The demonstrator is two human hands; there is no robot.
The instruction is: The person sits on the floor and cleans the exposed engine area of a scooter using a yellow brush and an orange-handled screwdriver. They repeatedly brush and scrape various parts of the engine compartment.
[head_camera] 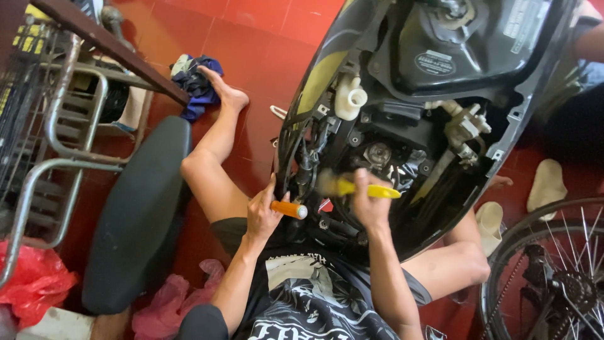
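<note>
I sit on a red tiled floor with an opened black scooter body (440, 56) over my lap. My left hand (263, 214) grips an orange-handled tool (289, 209) at the left edge of the scooter frame. My right hand (370, 204) holds a yellow-handled brush (362, 188), its bristles blurred against the engine parts (377, 154). A white plastic reservoir (349, 97) sits above, inside the exposed compartment.
A detached black seat (135, 214) lies to my left. A metal rack (44, 132) stands beyond it. Blue cloth (198, 85) lies by my foot. Red plastic bags (34, 283) lie at lower left, a spoked wheel (553, 277) at lower right.
</note>
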